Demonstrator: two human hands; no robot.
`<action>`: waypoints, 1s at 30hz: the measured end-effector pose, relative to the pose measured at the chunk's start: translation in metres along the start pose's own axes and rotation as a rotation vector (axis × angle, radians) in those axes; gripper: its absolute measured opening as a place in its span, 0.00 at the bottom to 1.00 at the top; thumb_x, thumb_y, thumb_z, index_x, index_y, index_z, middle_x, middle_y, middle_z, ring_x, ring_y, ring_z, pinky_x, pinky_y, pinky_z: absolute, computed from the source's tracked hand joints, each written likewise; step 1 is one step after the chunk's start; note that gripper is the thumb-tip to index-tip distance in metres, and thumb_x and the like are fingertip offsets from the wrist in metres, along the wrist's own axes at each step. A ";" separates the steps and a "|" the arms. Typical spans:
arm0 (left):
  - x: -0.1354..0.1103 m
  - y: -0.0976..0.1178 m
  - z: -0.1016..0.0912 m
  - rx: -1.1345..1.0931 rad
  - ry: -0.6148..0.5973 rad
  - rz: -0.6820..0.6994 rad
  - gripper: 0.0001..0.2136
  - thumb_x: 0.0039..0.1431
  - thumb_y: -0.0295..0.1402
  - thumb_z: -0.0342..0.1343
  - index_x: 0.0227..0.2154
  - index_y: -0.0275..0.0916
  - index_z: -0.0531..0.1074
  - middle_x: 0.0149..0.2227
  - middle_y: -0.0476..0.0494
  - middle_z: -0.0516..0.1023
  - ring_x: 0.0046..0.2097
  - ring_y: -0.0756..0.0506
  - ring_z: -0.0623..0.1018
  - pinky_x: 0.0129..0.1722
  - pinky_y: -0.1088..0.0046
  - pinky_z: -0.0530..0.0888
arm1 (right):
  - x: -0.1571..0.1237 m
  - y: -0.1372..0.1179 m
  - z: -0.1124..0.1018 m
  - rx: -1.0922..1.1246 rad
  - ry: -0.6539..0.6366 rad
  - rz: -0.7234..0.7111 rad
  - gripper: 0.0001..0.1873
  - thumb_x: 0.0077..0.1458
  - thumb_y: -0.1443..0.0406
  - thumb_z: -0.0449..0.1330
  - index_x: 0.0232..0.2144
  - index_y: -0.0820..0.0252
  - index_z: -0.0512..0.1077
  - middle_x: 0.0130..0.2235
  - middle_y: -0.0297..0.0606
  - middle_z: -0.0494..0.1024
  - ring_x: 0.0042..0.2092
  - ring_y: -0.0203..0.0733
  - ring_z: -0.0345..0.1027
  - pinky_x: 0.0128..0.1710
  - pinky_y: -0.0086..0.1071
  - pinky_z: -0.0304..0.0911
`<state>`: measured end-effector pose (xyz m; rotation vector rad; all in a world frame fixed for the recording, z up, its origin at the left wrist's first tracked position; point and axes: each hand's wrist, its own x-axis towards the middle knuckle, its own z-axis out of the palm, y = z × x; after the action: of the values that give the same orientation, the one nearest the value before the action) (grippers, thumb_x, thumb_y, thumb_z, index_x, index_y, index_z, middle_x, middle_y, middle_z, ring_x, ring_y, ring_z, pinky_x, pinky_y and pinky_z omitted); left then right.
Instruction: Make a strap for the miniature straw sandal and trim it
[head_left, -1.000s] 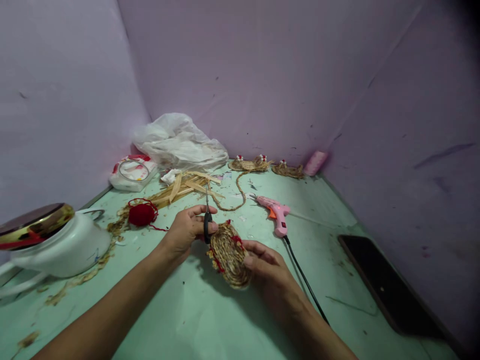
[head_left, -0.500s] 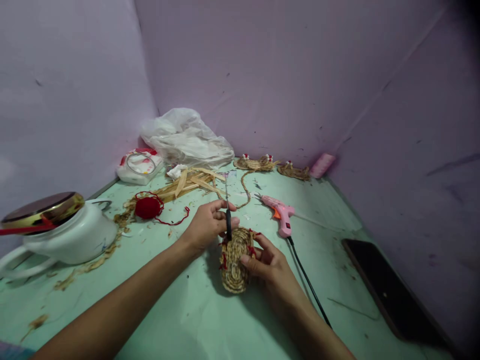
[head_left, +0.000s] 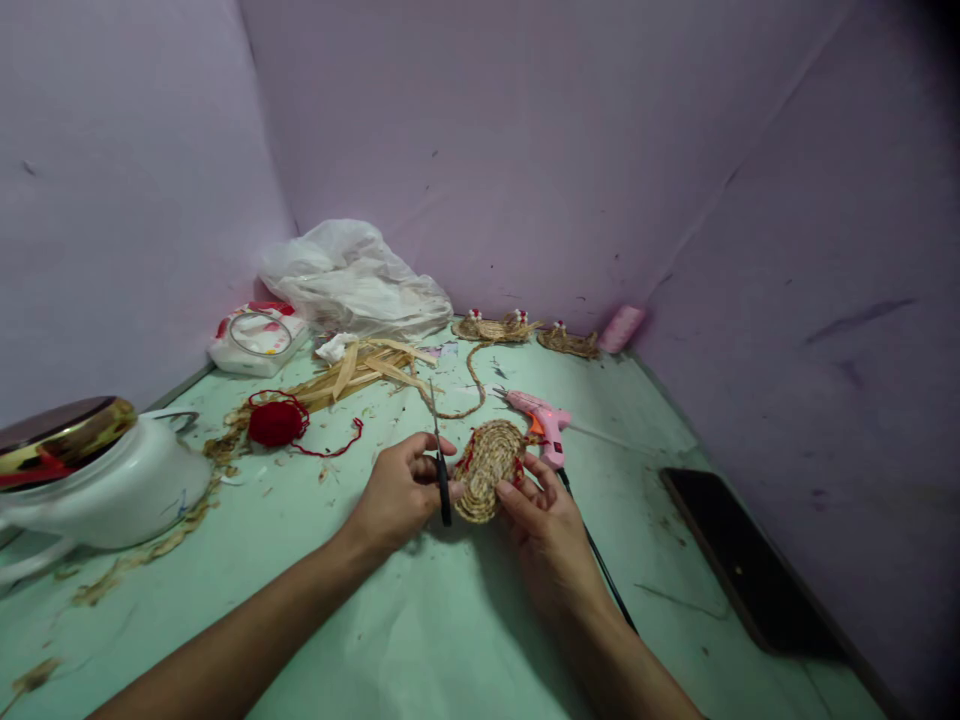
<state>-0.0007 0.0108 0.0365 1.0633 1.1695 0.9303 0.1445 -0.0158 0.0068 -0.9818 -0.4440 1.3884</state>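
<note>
My left hand (head_left: pixel 397 492) is closed around a pair of scissors (head_left: pixel 445 490), black-handled, with the thin blade pointing away from me. Beside it, my right hand (head_left: pixel 551 525) grips a coiled straw oval (head_left: pixel 489 468) by its right side, thumb on the face and fingers behind. Bits of red yarn show along both long edges of the oval. The left fingertips and scissor handle are close to its left edge; whether they touch it I cannot tell. The oval is held tilted above the green tabletop (head_left: pixel 390 620).
A pink glue gun (head_left: pixel 541 420) lies just beyond my right hand, its cord running toward me. A phone (head_left: pixel 750 560) is at right. Red yarn (head_left: pixel 277 420), straw strips (head_left: pixel 360 375), a white pot (head_left: pixel 142 490) and a plastic bag (head_left: pixel 360 285) are left. Straw slippers (head_left: pixel 495 330) stand by the wall.
The oval has been lifted and tilted up to the right in my right hand. My left hand with the scissors has dropped slightly, to the oval's left side. The view has shifted a little.
</note>
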 end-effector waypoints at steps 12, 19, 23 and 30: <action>0.002 -0.015 -0.003 -0.172 -0.071 -0.089 0.20 0.33 0.27 0.63 0.35 0.36 0.65 0.24 0.49 0.74 0.24 0.50 0.73 0.22 0.77 0.67 | 0.007 -0.007 -0.015 -0.248 -0.055 -0.157 0.20 0.40 0.60 0.66 0.38 0.57 0.70 0.39 0.39 0.74 0.42 0.45 0.66 0.40 0.37 0.63; -0.001 -0.013 -0.001 -0.144 -0.137 -0.124 0.21 0.32 0.28 0.63 0.34 0.36 0.65 0.23 0.49 0.73 0.24 0.50 0.72 0.23 0.76 0.66 | 0.000 -0.014 -0.004 -0.157 -0.227 0.022 0.20 0.36 0.64 0.67 0.35 0.64 0.72 0.33 0.41 0.76 0.34 0.44 0.69 0.35 0.37 0.64; -0.005 -0.012 0.006 -0.038 -0.180 -0.111 0.20 0.32 0.29 0.62 0.33 0.36 0.64 0.20 0.52 0.70 0.23 0.51 0.70 0.24 0.75 0.66 | 0.000 -0.011 -0.003 -0.121 -0.140 0.056 0.19 0.31 0.67 0.69 0.31 0.64 0.71 0.27 0.38 0.76 0.28 0.41 0.69 0.29 0.34 0.65; -0.013 -0.002 -0.005 0.685 -0.101 0.223 0.14 0.46 0.40 0.55 0.35 0.39 0.67 0.21 0.52 0.68 0.24 0.49 0.67 0.24 0.74 0.61 | 0.003 -0.013 0.000 -0.040 0.063 0.007 0.17 0.30 0.69 0.70 0.28 0.65 0.72 0.26 0.37 0.77 0.27 0.40 0.70 0.30 0.34 0.67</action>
<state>-0.0077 -0.0014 0.0372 1.7968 1.3378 0.6344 0.1530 -0.0121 0.0162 -1.0579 -0.4228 1.3554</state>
